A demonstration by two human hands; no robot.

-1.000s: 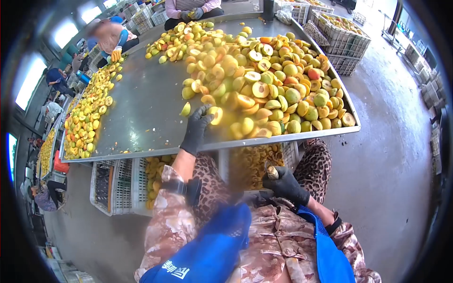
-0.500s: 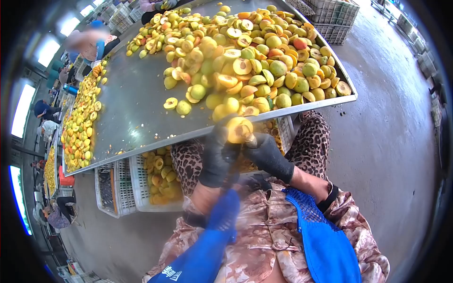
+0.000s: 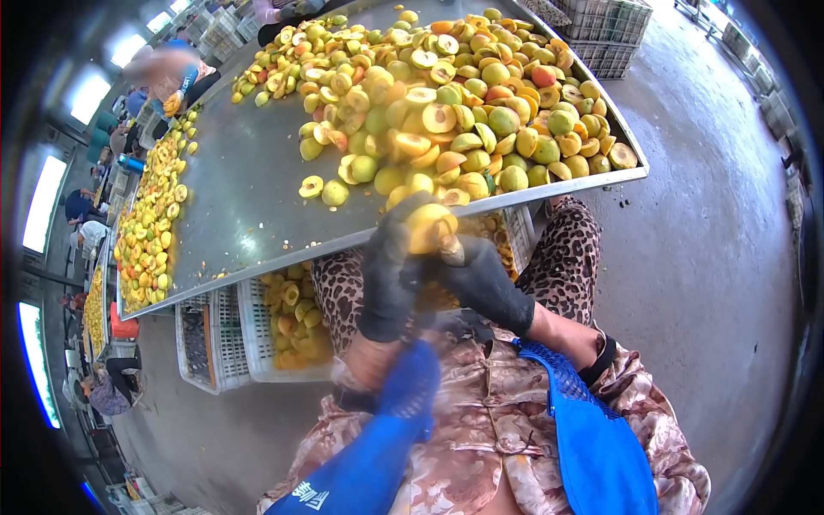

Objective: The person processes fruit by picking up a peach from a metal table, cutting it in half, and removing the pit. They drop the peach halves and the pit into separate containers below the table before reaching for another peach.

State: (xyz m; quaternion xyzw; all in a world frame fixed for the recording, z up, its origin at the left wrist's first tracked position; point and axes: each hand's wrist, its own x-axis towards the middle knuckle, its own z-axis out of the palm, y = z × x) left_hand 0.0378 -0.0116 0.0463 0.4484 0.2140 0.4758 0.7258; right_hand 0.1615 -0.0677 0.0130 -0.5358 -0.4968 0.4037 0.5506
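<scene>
My left hand (image 3: 388, 273), in a dark glove, is closed around a yellow stone fruit half (image 3: 427, 228), peach- or apricot-like, just off the tray's front edge. Against the fruit's lower right side, my right hand (image 3: 487, 279), also in a dark glove, is closed. A small brownish tip (image 3: 452, 251) shows between its fingers and the fruit; I cannot make out what it is. Ahead of both hands, a heap of green, yellow and orange fruit halves (image 3: 502, 122) covers the right part of the metal tray (image 3: 245, 202).
White plastic crates (image 3: 251, 330) stand under the tray, one with fruit halves in it. Stacked crates (image 3: 608, 30) are at the back right beside wet concrete floor (image 3: 687, 223). Another person (image 3: 167, 77) sits at the far left side, near a second row of fruit (image 3: 146, 236).
Both hands stay together at the tray's edge. The fruit half has shifted slightly left and up and turned a little in my left hand. The person at the far left has moved their arms.
</scene>
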